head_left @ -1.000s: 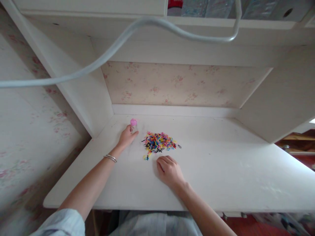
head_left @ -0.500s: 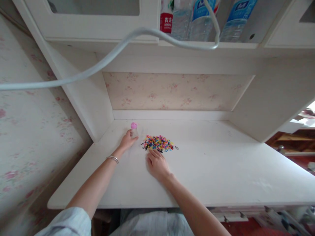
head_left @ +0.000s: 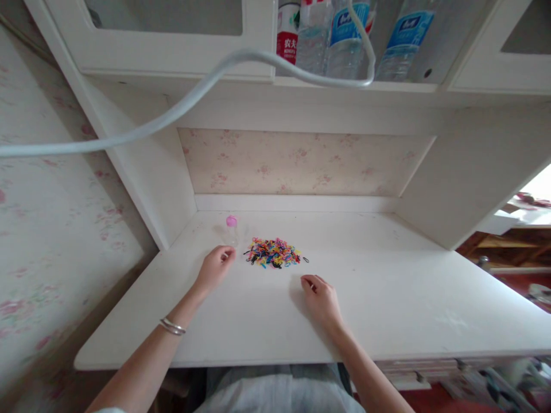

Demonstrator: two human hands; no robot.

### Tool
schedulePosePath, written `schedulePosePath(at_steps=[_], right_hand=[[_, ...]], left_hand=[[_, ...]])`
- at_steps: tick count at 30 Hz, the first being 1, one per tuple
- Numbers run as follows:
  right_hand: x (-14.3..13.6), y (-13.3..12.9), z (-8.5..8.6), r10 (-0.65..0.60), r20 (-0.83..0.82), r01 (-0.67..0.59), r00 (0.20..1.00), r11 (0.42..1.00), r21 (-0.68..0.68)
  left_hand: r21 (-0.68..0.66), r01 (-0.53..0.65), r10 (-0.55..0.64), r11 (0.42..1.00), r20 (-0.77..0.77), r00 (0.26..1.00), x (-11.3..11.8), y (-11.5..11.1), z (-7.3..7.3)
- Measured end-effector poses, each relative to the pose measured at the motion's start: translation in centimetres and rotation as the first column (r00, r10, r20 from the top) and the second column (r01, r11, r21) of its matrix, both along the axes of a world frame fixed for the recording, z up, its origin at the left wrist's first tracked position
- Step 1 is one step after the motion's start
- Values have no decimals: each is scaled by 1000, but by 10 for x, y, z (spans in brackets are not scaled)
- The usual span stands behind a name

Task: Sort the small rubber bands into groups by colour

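A pile of small multicoloured rubber bands (head_left: 275,253) lies on the white desk, with one dark band a little apart on its right. Behind and left of it stands a clear bottle (head_left: 232,234) with a pink cap, upright. My left hand (head_left: 214,267), a bracelet on its wrist, rests just in front of the bottle's base with fingers curled loosely inward; nothing shows in them. To the right and nearer to me than the pile, my right hand (head_left: 322,299) has its fingertips drawn together towards the thumb. Whether something small is inside them is hidden.
The white desk (head_left: 396,298) runs up to a back panel with floral wallpaper (head_left: 293,163). A thick white cable (head_left: 193,103) crosses the upper view. Overhead, an open shelf holds several plastic bottles (head_left: 344,40). A side panel (head_left: 469,166) bounds the right.
My left hand has let go of the bottle and drawn back towards me. My right hand has left the pile's front edge and moved right. The bottle stays standing.
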State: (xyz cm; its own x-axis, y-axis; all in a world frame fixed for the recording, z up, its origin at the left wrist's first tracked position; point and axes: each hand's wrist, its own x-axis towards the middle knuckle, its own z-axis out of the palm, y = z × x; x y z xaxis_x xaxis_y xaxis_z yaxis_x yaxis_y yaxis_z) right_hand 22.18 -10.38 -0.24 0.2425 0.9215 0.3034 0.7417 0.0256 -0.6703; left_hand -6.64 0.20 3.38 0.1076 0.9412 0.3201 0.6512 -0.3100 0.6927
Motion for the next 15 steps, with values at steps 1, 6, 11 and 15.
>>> schedulePosePath(at_steps=[1,6,11,15], right_hand=[[3,0,-1,-22,-27,21,999,1000,-11],[1,-2,0,26,52,-24,998,998,-51],[-4,-1,3,80,194,-68,978,995,-70],[-3,8,5,18,199,6,980,993,-122]], left_hand=[[-15,60,-61,998,-14,998,10,-6,0],[-60,210,-214,976,-65,975,55,-13,-12],[-51,114,-118,992,-84,989,52,-5,-28],[-99,96,-104,990,-78,991,38,-2,-34]])
